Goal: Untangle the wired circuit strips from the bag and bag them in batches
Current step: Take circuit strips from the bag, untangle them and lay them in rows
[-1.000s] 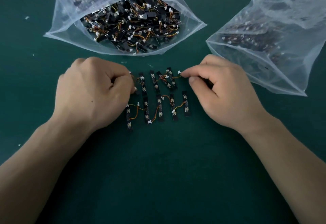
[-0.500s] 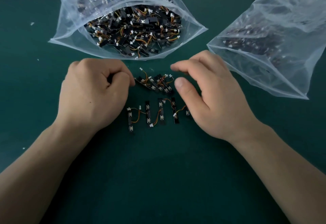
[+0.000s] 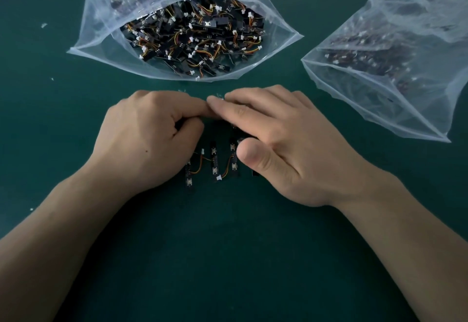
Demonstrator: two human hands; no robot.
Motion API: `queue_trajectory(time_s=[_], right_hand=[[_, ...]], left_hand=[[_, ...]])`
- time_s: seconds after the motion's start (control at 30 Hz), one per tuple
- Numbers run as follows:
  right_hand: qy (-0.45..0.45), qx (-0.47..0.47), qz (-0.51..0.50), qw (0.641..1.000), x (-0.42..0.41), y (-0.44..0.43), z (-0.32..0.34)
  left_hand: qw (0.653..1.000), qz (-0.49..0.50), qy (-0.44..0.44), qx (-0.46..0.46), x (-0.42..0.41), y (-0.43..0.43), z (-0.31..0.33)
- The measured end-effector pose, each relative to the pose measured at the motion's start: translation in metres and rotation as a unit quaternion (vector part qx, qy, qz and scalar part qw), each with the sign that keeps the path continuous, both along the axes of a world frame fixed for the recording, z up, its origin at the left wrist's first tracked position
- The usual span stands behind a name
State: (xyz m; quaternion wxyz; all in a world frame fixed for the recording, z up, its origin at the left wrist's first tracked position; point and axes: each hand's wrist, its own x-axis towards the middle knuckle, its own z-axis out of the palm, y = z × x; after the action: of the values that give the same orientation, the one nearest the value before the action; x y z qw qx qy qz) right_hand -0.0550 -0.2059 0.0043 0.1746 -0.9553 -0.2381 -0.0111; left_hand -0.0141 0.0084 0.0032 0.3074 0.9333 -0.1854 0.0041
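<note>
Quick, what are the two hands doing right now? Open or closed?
Left hand: fingers curled; what they hold, if anything, is hidden.
Right hand: open, fingers laid flat over the circuit strips.

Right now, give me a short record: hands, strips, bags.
left hand: curled, fingertips meeting the right hand; contents hidden
right hand: fingers fairly straight, laid flat, palm down
loose strips: near row shows between the hands; others under the right hand
open bag: full of tangled strips, behind the hands
second bag: right side, some strips inside
table: dark green
</note>
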Motion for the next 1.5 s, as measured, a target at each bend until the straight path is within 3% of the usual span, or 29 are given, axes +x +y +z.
queue_trajectory(time_s=[0.63,0.73,1.07,1.5], right_hand=[[-0.050,-0.050,-0.068,0.995,0.004,0.001,0.002],[-0.071,-0.019,-0.099,0.992,0.007,0.001,-0.002],[-0.001,0.151,-0.174,0.973,0.017,0.009,-0.007],[-0.026,0.133,-0.311,0.941,0.023,-0.022,-0.003]], left_hand=[[0.999,0.033,-0.009,-0.008,0.003,0.003,-0.008],[1.000,0.023,-0.010,-0.007,0.003,0.004,-0.009],[0.996,-0.084,0.010,-0.015,0.006,0.006,-0.009],[0.996,-0.062,0.045,-0.048,0.004,0.009,-0.008]])
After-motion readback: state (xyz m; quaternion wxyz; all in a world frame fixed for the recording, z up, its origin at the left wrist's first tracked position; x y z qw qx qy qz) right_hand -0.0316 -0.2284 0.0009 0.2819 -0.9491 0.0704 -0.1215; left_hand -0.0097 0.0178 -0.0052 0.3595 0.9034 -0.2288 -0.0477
